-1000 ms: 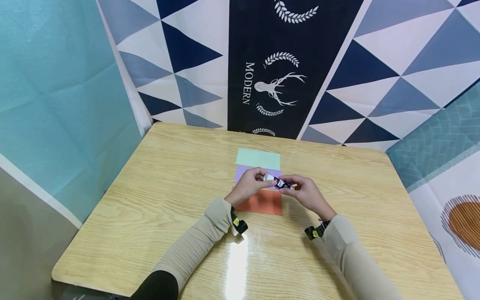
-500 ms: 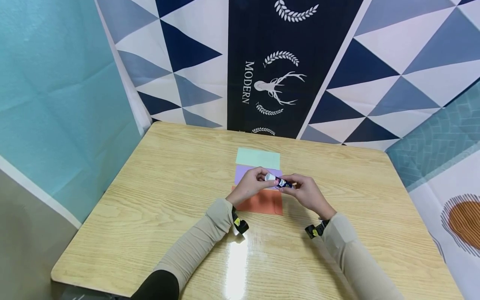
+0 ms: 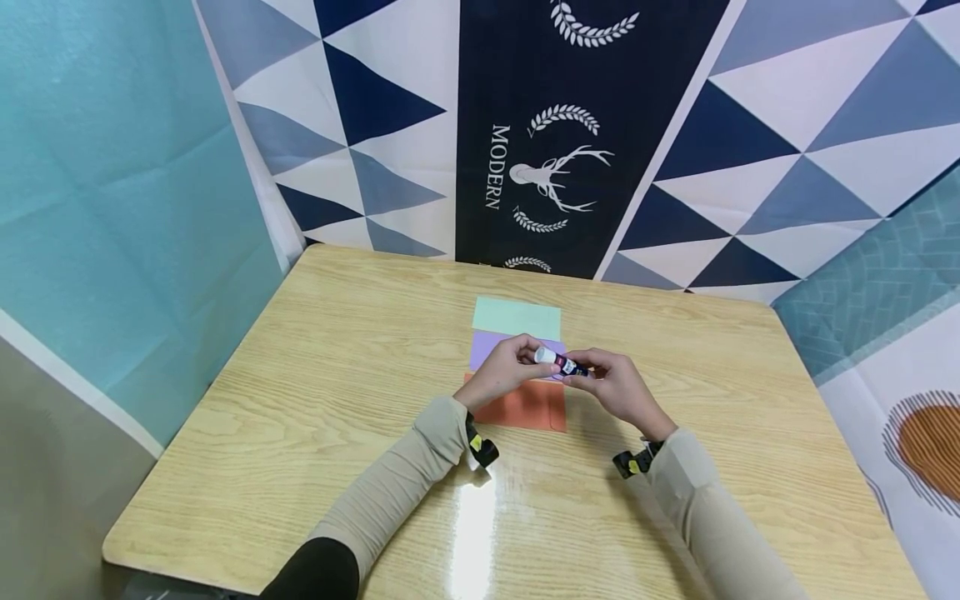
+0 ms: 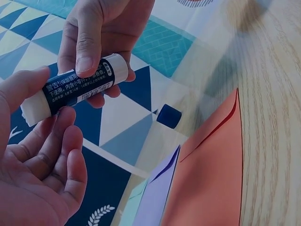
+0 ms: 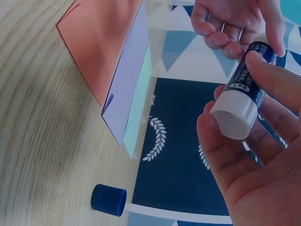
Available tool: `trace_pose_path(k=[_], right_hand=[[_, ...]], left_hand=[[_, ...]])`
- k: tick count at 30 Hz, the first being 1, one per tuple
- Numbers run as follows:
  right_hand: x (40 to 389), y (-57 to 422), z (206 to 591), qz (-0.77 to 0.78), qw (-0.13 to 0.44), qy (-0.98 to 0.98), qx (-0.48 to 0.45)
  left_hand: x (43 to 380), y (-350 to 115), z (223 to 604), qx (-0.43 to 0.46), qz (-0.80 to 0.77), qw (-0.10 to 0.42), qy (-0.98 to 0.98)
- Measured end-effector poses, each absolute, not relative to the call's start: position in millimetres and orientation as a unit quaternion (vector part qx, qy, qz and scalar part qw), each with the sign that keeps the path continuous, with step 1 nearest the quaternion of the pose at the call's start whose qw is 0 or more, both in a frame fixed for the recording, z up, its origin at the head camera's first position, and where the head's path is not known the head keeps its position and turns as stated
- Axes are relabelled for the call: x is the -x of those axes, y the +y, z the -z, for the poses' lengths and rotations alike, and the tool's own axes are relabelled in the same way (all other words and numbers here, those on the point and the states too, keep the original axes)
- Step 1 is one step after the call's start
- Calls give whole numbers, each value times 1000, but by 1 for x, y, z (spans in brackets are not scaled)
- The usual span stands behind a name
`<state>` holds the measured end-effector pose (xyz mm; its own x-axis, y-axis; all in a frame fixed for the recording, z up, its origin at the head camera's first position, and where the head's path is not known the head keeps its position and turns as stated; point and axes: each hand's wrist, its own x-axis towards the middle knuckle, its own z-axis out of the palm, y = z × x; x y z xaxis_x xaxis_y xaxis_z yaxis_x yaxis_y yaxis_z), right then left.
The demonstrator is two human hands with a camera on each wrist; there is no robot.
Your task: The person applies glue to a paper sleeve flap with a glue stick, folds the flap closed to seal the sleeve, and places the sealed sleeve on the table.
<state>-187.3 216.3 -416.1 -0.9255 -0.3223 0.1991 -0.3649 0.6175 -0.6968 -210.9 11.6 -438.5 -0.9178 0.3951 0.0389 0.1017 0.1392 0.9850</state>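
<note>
Above the envelopes, both hands hold a glue stick [image 3: 567, 365] with a dark blue label and white ends. My right hand [image 3: 618, 387] grips its barrel, the thumb lying across the printed label [image 5: 244, 77]. On the other end, my left hand [image 3: 501, 371] pinches the stick between thumb and fingertip, just beside the exposed white end [image 4: 35, 109]. The remaining left fingers are loosely bent below it. Its dark blue cap [image 4: 169, 116] lies off on the table, also seen in the right wrist view as a blue cap [image 5: 108, 199].
Three envelopes lie in a column on the wooden table [image 3: 360, 350]: light green [image 3: 517, 315] farthest, purple [image 3: 482, 348] in the middle, orange [image 3: 525, 406] nearest. A patterned cloth [image 3: 390, 100] hangs behind the table's far edge.
The glue stick and both hands have shifted very slightly to the right, and the stick's angle has changed a little. Both hands keep hold of it; the envelopes stay put.
</note>
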Motion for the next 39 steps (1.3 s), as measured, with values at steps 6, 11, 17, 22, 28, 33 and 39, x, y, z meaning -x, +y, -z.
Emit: trace_pose_path(k=[6, 11, 17, 22, 28, 33, 39], right_hand=[[189, 218, 416, -396, 24, -900, -181], [190, 219, 417, -398, 28, -899, -181], [191, 225, 419, -406, 20, -897, -173], [190, 230, 419, -406, 19, -899, -165], [189, 234, 418, -400, 20, -904, -149], [189, 239, 418, -402, 20, -905, -138], [190, 248, 419, -393, 18, -911, -123]], left_hand=[[213, 12, 439, -176, -638, 121, 740], [214, 12, 438, -176, -630, 127, 745], [217, 13, 437, -172, -630, 127, 747], [219, 14, 437, -170, -633, 134, 744], [222, 15, 440, -168, -630, 143, 745], [227, 16, 443, -155, -608, 132, 767], [233, 18, 444, -147, -591, 122, 784]])
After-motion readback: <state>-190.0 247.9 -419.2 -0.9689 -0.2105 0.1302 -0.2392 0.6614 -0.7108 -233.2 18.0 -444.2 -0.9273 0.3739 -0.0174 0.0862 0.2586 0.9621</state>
